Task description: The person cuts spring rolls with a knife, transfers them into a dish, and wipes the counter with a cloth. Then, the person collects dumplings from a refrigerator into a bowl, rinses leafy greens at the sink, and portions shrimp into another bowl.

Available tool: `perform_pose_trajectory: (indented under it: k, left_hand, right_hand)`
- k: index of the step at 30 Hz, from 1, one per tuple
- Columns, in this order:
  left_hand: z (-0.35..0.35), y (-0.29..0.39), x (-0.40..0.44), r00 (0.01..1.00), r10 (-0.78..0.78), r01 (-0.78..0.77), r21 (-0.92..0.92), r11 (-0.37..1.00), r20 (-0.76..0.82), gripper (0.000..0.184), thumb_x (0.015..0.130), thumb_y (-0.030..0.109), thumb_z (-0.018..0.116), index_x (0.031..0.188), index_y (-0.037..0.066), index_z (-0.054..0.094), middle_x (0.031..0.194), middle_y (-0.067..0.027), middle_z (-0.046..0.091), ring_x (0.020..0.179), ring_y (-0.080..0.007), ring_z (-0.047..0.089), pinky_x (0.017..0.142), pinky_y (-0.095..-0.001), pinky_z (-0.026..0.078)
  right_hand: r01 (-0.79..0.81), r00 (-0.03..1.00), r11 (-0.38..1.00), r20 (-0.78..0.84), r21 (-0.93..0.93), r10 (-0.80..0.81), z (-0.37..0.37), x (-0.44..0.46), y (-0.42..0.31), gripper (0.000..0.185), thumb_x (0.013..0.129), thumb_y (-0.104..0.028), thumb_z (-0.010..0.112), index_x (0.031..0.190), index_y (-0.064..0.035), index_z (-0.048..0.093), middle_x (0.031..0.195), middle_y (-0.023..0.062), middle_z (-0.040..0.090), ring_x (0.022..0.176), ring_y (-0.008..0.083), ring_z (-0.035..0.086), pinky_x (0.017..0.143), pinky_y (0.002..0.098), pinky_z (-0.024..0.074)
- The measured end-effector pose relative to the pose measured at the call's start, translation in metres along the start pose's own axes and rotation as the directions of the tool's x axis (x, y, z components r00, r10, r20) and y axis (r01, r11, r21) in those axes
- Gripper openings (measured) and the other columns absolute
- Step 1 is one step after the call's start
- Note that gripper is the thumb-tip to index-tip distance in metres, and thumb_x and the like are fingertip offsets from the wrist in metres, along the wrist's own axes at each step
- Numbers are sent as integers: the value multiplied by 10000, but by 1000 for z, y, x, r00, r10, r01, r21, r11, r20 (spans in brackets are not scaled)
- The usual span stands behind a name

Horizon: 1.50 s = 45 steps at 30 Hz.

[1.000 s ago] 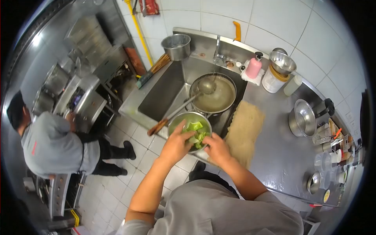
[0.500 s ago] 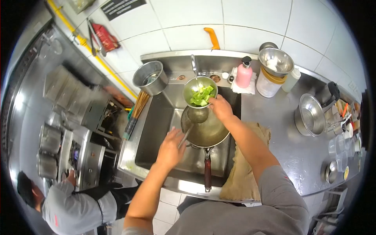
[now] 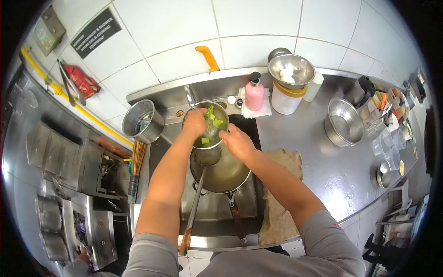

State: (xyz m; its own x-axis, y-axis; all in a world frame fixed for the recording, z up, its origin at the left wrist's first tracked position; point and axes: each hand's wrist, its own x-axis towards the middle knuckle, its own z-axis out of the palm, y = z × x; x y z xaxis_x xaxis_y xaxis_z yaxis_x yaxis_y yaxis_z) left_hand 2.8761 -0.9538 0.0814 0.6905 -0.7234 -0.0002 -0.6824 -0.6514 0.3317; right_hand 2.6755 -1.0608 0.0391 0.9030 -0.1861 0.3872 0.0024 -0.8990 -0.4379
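My right hand (image 3: 237, 141) grips the near right rim of a metal bowl (image 3: 224, 111) below the faucet (image 3: 190, 94). Chopped leafy greens (image 3: 217, 123) lie in the bowl. My left hand (image 3: 195, 122) reaches inside, fingers curled around some of the greens; its fingertips are partly hidden. Under the bowl, a wok (image 3: 230, 177) with a dark red handle sits over the sink (image 3: 249, 201). A ladle (image 3: 196, 198) rests in the wok, its wooden-ended handle lying across the sink's front edge, untouched by either hand.
A metal pot (image 3: 150, 122) and a bamboo brush (image 3: 136, 168) are at the left. Right of the sink are a brown cloth (image 3: 284, 196), pink soap bottle (image 3: 254, 94), tub (image 3: 286, 99) with a bowl on top, and steel bowl (image 3: 344, 122). A co-worker's arm (image 3: 80, 263) shows at lower left.
My left hand has let go of the ladle and moved up into the bowl of greens. Fewer greens show there now. The view has shifted right, and less of the co-worker is visible.
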Motion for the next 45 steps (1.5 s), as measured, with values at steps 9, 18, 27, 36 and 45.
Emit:
perform_pose_trajectory:
  k: [9, 18, 27, 36, 45]
  left_hand:
    - [-10, -5, -18, 977, 83, -86, 9, 996, 194, 569, 749, 190, 809, 1300, 110, 696, 1199, -247, 719, 1132, -423, 680, 1003, -464, 536]
    - [2, -11, -22, 995, 70, -77, -112, 991, -72, 489, 847, 214, 780, 1321, 124, 699, 1176, -278, 720, 1103, -399, 710, 1010, -431, 532]
    - [-4, -34, -24, 949, 224, -276, -242, 930, -222, 555, 801, 186, 838, 1339, 153, 705, 1110, -190, 749, 1128, -356, 700, 1047, -443, 505]
    - [-49, -19, -25, 957, 111, 13, -426, 905, 266, 517, 830, 216, 778, 1332, 130, 693, 1164, -213, 747, 1093, -350, 721, 1003, -430, 538]
    - [15, -62, 5, 957, 161, -134, -127, 983, 240, 524, 833, 119, 749, 1351, 108, 667, 1174, -238, 728, 1078, -339, 725, 963, -373, 558]
  right_hand:
    - [9, 998, 1000, 55, -8, -8, 2, 16, -6, 229, 884, -198, 750, 1091, -128, 680, 1041, 187, 582, 1065, 385, 654, 835, 480, 579]
    - [-16, 1000, 995, -5, 96, 16, 5, 26, -22, 232, 885, -209, 762, 1069, -91, 684, 1048, 205, 596, 1043, 409, 658, 863, 491, 564]
    - [-30, 999, 991, -16, 132, 32, 9, 17, -19, 214, 864, -203, 784, 1027, -99, 694, 1024, 204, 596, 1012, 411, 660, 846, 496, 558]
    - [-52, 997, 986, -50, 159, 60, 24, 15, -17, 175, 860, -179, 782, 1007, -136, 698, 1026, 181, 591, 969, 404, 661, 831, 495, 561]
    - [-75, 996, 989, 49, 127, 70, 32, 9, -27, 201, 901, -230, 744, 1061, -122, 686, 1050, 193, 592, 1067, 414, 647, 866, 504, 550]
